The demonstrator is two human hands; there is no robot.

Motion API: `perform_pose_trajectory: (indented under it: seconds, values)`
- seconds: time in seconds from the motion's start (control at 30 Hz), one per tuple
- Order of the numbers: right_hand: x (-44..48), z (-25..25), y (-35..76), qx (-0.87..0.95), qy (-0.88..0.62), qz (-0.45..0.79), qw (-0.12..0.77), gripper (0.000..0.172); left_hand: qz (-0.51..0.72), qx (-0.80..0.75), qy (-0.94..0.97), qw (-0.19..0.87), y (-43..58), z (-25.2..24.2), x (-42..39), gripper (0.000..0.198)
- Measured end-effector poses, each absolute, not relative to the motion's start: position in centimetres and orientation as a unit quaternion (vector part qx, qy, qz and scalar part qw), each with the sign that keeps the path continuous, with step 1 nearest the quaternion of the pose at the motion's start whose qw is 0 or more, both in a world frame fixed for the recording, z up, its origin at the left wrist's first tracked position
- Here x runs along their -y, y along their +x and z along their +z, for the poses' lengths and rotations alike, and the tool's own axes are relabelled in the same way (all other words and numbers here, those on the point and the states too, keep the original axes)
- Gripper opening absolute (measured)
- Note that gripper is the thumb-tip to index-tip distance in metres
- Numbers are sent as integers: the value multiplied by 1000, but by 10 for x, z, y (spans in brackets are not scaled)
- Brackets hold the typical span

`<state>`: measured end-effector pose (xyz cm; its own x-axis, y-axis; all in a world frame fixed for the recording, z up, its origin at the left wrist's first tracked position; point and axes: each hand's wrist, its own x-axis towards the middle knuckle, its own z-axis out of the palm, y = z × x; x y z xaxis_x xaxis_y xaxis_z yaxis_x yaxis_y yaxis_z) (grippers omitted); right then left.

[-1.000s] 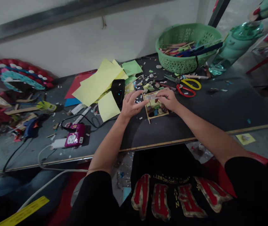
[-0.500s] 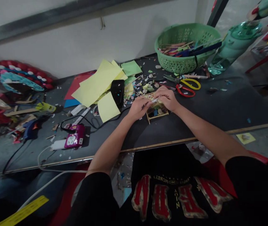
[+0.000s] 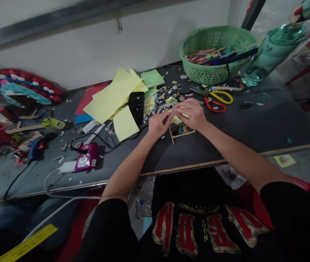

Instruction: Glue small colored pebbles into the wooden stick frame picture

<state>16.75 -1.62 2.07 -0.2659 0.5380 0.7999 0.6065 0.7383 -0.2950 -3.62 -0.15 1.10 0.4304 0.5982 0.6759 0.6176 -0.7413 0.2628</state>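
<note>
My left hand (image 3: 158, 124) and my right hand (image 3: 191, 113) meet fingertip to fingertip, both closed in a pinch. A thin whitish strip (image 3: 165, 106) curves up and away from their fingertips; its exact kind is too small to tell. Just beneath the hands lies a small wooden-stick frame (image 3: 183, 134) holding dark stones and a blue piece (image 3: 180, 130). Its far part is covered by my fingers. To the right of my right hand rest scissors with one red and one yellow handle (image 3: 220, 97).
A green basket (image 3: 206, 74) of sticks and tools stands behind, beside a greenish bottle (image 3: 274, 49). Coloured paper sheets (image 3: 111, 92), a black box (image 3: 136, 108), paper scraps and pebbles lie left of centre. A purple power socket (image 3: 87, 158) and a glue gun (image 3: 35, 148) sit farther left.
The whitish strip lay straight between my hands and now bends up in a curve. My fingertips have drawn together, and my right hand has shifted slightly.
</note>
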Motion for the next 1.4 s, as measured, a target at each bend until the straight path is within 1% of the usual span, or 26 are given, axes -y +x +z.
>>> perform_pose_trajectory:
  seconds: [0.1, 0.23, 0.33, 0.5, 0.57, 0.67, 0.8, 0.9, 1.0, 1.1, 1.17, 1.23, 1.4]
  values:
    - [16, 21, 168, 792, -358, -41, 492, 16, -401, 360, -842, 35, -37, 10, 0, 39]
    - [19, 21, 164, 776, -372, -26, 509, 18, -379, 342, -857, 71, -38, 12, 0, 40]
    - [21, 22, 159, 757, -385, 12, 527, 22, -364, 329, -866, 94, -37, 16, 2, 38]
    - [21, 23, 151, 705, -437, 101, 550, 26, -361, 293, -865, 189, -37, 23, 2, 34]
    - [19, 23, 148, 687, -449, 129, 557, 27, -363, 282, -864, 205, -39, 25, 0, 31]
    - [20, 23, 142, 673, -457, 134, 565, 25, -352, 289, -870, 187, -41, 27, -4, 29]
    - [22, 21, 135, 660, -475, 96, 574, 20, -339, 303, -880, 140, -43, 28, -6, 31]
    - [13, 16, 146, 629, -493, 98, 594, 22, -340, 292, -882, 142, -47, 28, -3, 29]
    - [-4, 8, 173, 528, -535, 95, 653, 27, -346, 288, -880, 152, -55, 24, -4, 26]
    - [-13, 5, 194, 568, -527, 101, 624, 29, -369, 339, -854, 139, -64, 18, -15, 27]
    - [-11, 9, 195, 607, -499, 115, 607, 33, -392, 382, -826, 134, -68, 14, -25, 26]
    - [-4, 15, 187, 655, -469, 119, 580, 31, -409, 411, -804, 134, -69, 12, -32, 25]
    - [5, 21, 172, 757, -420, 112, 489, 24, -405, 383, -824, 102, -61, 19, -23, 29]
